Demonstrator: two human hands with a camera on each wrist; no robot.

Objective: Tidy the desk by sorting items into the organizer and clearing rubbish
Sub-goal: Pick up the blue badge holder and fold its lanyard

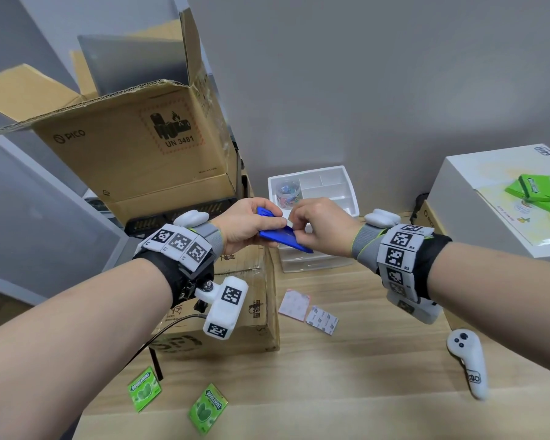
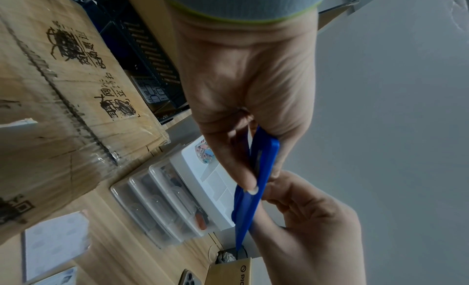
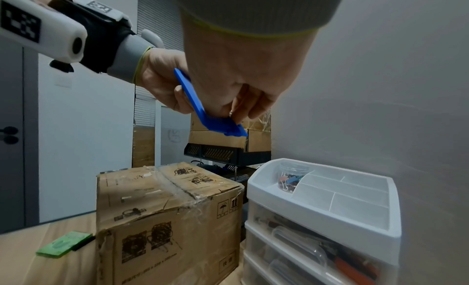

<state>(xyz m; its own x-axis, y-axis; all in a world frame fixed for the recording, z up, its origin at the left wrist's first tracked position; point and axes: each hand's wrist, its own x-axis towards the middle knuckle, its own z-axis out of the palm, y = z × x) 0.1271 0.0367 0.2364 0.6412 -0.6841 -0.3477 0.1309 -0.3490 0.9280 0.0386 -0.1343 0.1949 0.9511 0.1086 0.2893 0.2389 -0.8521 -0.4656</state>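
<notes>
A flat blue case [image 1: 286,241] is held in the air in front of the white drawer organizer [image 1: 351,198]. My left hand [image 1: 248,223] grips its left end, thumb on top and fingers underneath. My right hand [image 1: 318,227] pinches the case's upper edge with curled fingertips; a small white bit shows at the pinch. The left wrist view shows the blue case [image 2: 264,159] edge-on between thumb and fingers. In the right wrist view the blue case [image 3: 195,102] tilts down over the cardboard. A clear jar of clips [image 1: 288,188] stands in the organizer's top tray.
A taped cardboard box [image 1: 251,315] stands left of the organizer, with a large open PICO box [image 1: 124,147] behind it. Two green gum packs [image 1: 144,389] [image 1: 207,408], two sticker sheets [image 1: 294,304], and a white controller [image 1: 469,363] lie on the desk. A white box [image 1: 489,192] stands right.
</notes>
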